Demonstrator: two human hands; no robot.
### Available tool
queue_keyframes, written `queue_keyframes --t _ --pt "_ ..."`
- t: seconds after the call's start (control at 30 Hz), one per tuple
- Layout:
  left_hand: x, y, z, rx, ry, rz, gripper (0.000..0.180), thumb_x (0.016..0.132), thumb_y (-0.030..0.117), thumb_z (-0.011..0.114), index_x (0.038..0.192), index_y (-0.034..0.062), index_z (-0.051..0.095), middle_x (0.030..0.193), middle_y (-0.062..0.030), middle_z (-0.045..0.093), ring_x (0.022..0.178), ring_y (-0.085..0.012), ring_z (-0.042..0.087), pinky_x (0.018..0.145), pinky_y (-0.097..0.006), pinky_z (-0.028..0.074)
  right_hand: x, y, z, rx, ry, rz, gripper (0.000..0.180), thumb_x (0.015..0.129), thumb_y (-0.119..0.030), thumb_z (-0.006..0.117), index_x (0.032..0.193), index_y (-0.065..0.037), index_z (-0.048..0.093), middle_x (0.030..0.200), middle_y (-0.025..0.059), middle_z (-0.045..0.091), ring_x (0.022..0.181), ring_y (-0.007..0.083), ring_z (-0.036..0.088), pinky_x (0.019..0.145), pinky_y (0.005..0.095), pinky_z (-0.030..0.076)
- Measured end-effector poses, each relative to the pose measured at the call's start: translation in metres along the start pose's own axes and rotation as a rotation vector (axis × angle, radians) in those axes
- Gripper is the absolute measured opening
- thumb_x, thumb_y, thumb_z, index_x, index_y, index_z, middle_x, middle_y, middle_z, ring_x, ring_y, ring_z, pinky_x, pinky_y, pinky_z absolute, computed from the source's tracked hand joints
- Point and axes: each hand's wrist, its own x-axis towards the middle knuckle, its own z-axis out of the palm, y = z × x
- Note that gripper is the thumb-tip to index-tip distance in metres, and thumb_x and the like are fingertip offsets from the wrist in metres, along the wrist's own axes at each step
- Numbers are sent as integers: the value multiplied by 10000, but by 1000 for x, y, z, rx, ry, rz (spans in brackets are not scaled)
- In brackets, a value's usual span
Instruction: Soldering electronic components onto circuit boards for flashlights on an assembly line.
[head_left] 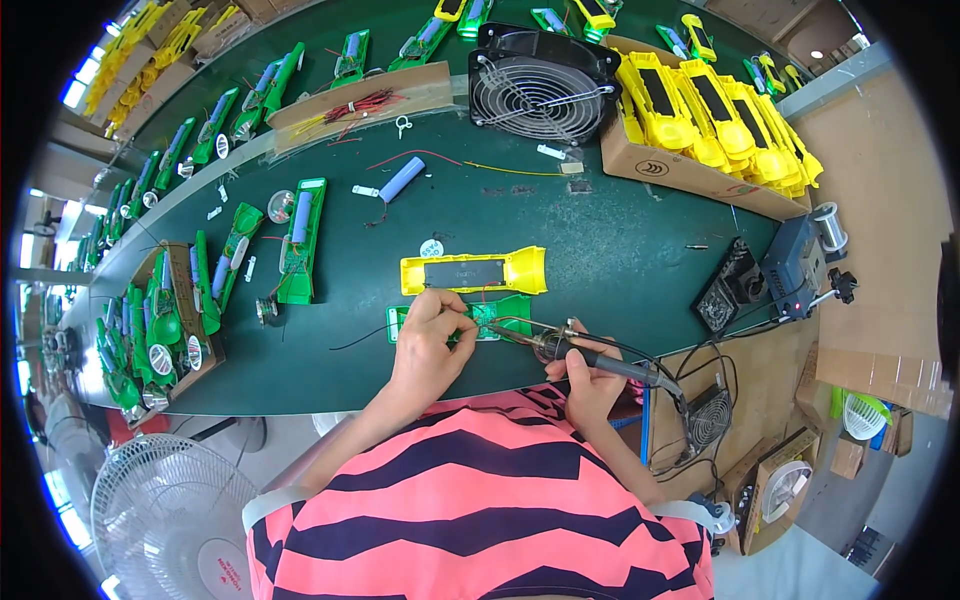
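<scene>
Here we are, up on the wearer's head, left lens of the pair, wide fisheye peering steeply down onto the counter [620, 225], close in, striped shirt [480, 490] filling the counter's near side!

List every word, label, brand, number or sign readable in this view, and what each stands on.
Wording is located here, not copied.
White disc behind the yellow housing: dark characters.
Cardboard box, upper right: a dark oval symbol on its front wall.
White fan hub, lower left: red print.
Black panel on that housing: faint marks, too small to read.
</scene>
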Motion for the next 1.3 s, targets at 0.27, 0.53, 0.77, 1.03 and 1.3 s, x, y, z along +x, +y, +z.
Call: queue_keyframes --t 0.27,0.53,0.77,1.03,1.3 --pt "-1 -3 3 10 13 6 118 574 -64 623 655 -16 551 810 -109 504 745 -257 522 631 -329 430 2 1 -1 -19 -21 12 213 820 29 509 1021 61 449 851 179 585 619 162 613 526 229 519" --pt "0 -2 4 40 16 22 122 573 -65 618 643 -9 536 815 -108 500 754 -262 516 641 -332 430 1 0 1 -23 19 63 217 816 20 521 1014 75 453 998 220 541 645 169 619 527 232 522" --pt "5 1 1 77 -30 46 114 583 -60 613 636 -6 529 814 -105 491 753 -265 502 634 -337 424 4 -6 -4 63 -9 49 239 817 22 522 1041 71 457 893 204 582 640 173 617 520 227 515" --pt "6 2 1 99 -48 3 102 589 -52 616 637 -10 537 819 -104 500 757 -259 510 637 -333 425 -1 -7 -7 -8 -10 25 265 789 40 544 1040 72 463 1201 267 404 682 166 629 541 205 521" --pt "5 2 1 92 -44 10 107 589 -59 609 636 -10 527 817 -108 487 751 -271 501 632 -342 423 1 -8 -5 -63 -78 47 259 779 36 560 1021 67 474 1206 261 405 699 167 631 553 205 524"
